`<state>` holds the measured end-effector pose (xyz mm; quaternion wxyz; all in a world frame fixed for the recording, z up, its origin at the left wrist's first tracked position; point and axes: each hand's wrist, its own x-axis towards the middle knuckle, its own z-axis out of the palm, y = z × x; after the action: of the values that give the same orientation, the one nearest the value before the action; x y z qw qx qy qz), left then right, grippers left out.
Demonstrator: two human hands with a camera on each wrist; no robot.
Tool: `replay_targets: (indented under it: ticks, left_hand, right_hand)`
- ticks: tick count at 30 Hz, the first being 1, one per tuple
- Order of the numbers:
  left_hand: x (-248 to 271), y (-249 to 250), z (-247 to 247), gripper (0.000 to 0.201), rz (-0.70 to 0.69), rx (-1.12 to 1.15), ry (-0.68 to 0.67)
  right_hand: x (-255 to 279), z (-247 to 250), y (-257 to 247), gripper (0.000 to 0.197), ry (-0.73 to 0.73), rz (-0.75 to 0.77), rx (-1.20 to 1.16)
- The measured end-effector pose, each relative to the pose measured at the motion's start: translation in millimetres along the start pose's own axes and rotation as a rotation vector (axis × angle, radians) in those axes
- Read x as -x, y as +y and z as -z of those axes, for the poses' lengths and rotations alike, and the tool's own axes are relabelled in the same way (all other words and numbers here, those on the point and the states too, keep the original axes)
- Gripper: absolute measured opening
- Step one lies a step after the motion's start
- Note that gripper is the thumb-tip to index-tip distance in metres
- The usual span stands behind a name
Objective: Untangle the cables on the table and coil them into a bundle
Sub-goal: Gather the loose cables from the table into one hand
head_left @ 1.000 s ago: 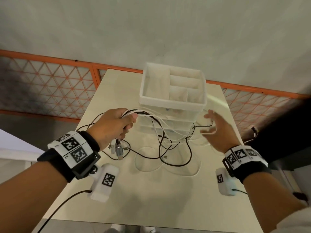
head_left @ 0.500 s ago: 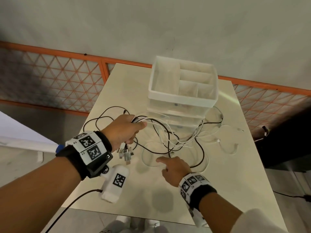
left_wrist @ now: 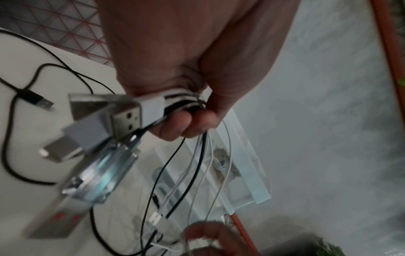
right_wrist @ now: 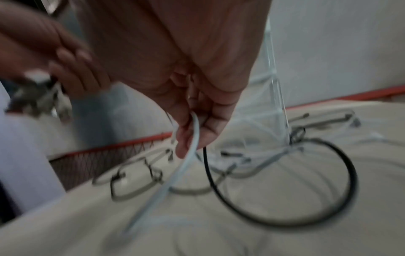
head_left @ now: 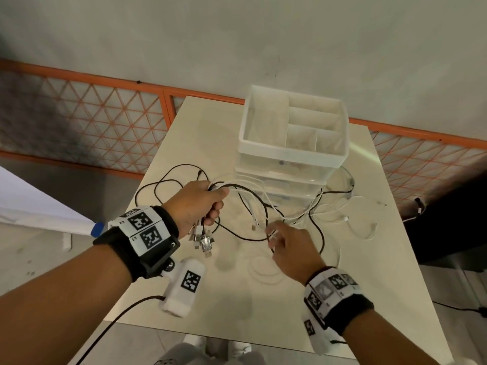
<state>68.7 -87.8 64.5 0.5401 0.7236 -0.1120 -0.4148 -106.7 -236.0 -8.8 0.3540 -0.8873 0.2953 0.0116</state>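
Note:
A tangle of black and white cables (head_left: 266, 206) spreads over the cream table (head_left: 237, 299). My left hand (head_left: 200, 204) is raised over the table's left half and grips a bunch of these cables (left_wrist: 184, 102); their USB plugs (head_left: 203, 241) hang below the fist. The plugs (left_wrist: 122, 116) fill the left wrist view. My right hand (head_left: 287, 243) hovers over the middle of the table. Its thumb and fingers pinch a white cable (right_wrist: 192, 138), and a black cable (right_wrist: 285, 181) loops on the table beneath it.
A white tray with compartments (head_left: 292, 130) sits on clear stacked drawers (head_left: 284, 185) at the table's back. Loose white cable ends (head_left: 366, 222) lie to the right. An orange lattice fence (head_left: 79, 122) runs behind the table. A dark object (head_left: 448, 219) stands at right.
My right hand came back from the far right to the middle, dipped to the table, then rose and pinched a white cable. My left hand kept its grip on the bunch.

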Motion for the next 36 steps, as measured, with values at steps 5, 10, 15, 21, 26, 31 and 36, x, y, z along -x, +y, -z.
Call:
replay_targets:
  ticks: [5,10,15,21,26,31,36]
  left_hand:
    - [7,21,-12,0.015,-0.052,0.100,-0.131]
    - [12,25,-42,0.031,-0.170,-0.136,-0.203]
    - [10,32,-36,0.037,-0.211,-0.463,-0.115]
    - [24,68,5,0.029,-0.234,-0.256,-0.190]
    - [13,57,4,0.027,-0.230,-0.213,-0.044]
    - [10,44,-2,0.031,-0.187,-0.189,-0.084]
    - [28,58,-4,0.030,-0.322,-0.199,-0.454]
  right_hand:
    - [0,48,-45,0.015,-0.024,0.282,-0.062]
    - [-1,44,-77,0.013,0.016,0.419,-0.027]
    - [-4,61,-60,0.010,0.146,0.282,-0.063]
    - [-7,97,33,0.018,0.322,-0.238,0.350]
    - [-9,147,34,0.047,0.639,-0.396,0.352]
    - [-25,187,21,0.061,0.614,-0.356,-0.017]
    - [-34,196,6,0.043,0.833,0.045,-0.111]
